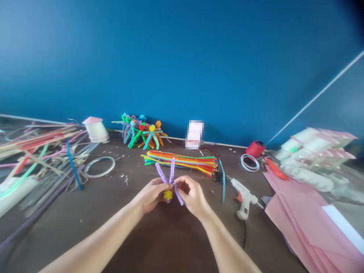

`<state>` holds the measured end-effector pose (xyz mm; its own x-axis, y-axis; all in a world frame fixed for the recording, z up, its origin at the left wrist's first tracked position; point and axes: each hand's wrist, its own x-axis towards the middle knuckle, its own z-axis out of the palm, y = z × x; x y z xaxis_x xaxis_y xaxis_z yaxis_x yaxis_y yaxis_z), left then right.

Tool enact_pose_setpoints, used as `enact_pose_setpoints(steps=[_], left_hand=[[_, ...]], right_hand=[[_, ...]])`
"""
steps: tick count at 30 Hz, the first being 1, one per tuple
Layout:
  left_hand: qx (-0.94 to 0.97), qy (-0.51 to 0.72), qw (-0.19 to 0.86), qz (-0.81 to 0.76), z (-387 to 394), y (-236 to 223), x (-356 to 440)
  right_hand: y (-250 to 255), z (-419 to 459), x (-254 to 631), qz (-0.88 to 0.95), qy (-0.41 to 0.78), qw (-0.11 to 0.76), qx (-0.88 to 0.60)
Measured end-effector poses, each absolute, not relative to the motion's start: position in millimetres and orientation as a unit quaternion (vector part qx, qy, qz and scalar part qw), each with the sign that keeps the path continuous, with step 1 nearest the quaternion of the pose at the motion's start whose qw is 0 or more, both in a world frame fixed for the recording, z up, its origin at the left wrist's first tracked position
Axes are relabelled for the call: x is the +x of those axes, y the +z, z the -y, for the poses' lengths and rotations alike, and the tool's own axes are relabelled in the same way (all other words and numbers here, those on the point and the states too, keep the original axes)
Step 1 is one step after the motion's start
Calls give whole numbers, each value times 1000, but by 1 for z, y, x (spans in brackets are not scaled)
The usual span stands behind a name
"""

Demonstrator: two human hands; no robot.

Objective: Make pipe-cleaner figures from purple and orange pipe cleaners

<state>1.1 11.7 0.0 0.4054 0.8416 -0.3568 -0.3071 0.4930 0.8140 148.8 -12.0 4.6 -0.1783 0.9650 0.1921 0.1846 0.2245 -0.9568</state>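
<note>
My left hand point(150, 195) and my right hand point(192, 195) meet over the middle of the brown table point(159, 242). Both pinch a purple pipe cleaner point(170, 174) whose two ends stick up in a V. A small yellow pompom point(168, 195) sits between my fingers at the base of the V. One purple end slants down past my right thumb. Just beyond my hands lies a bundle of coloured pipe cleaners point(182, 160).
Finished pipe-cleaner figures point(142, 133) stand at the blue wall. A white glue gun point(243, 195) lies right of my hands, with pink paper sheets point(301, 223) further right. Tape rings point(99, 167) point(250, 162), a red spool point(255, 148), a white cup point(96, 131) and loose sticks point(36, 151) lie around.
</note>
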Motion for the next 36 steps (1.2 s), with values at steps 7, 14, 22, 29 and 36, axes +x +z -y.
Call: enact_pose_setpoints(steps=[7,14,22,29,36], left_hand=[[362,364,748,-421,-12,0,1],[420,365,707,-437,-10,6,3],[591,371,542,-468,-14,-1,0],[745,376,344,-431,-13,-1,-3],[749,405,366,-375,-4,7,1]], right_hand=[[4,13,152,679,345,449,-466],[8,15,154,712,279,440,-471],[6,14,153,699,267,449,-489],[10,12,153,624,360,464,-516],[2,7,152,461,596,430,-497]])
